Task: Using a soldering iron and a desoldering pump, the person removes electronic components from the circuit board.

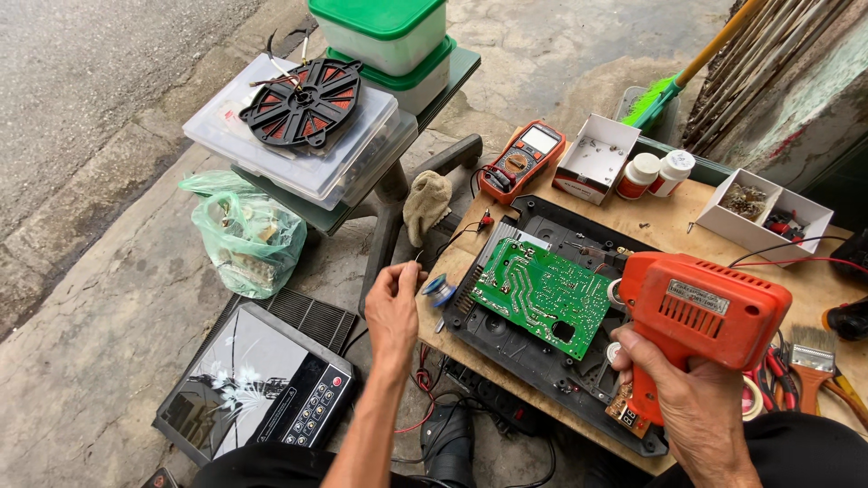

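A wooden worktable (pixel 687 226) fills the right side, with a concrete floor (pixel 117 298) to the left. On the floor lies the glass top panel of an induction cooker (pixel 258 389), its surface cracked. Beside it stands a small green side table (pixel 452 77) stacked with clear plastic boxes (pixel 271 154), a round black coil (pixel 303 101) and two green-lidded tubs (pixel 384 32).

On the worktable rests the cooker's open black base (pixel 533 357), and tilted across it is a green circuit board (pixel 541 294) — solder side up. The right hand (pixel 692 389) is wrapped tight around the grip of an orange soldering gun (pixel 701 316), which hangs over the board's right edge; its tip is hidden behind the body.

The left hand (pixel 393 312) hovers just off the table's left edge, fingers pinched shut on a thin strand of solder wire (pixel 418 262) that runs toward a small spool (pixel 438 291).

Farther back sit an orange multimeter (pixel 523 161), a white cardboard box (pixel 597 155), two white bottles (pixel 655 173) and a white tray of small parts (pixel 764 212). A paintbrush (pixel 816 357) lies at the right edge.
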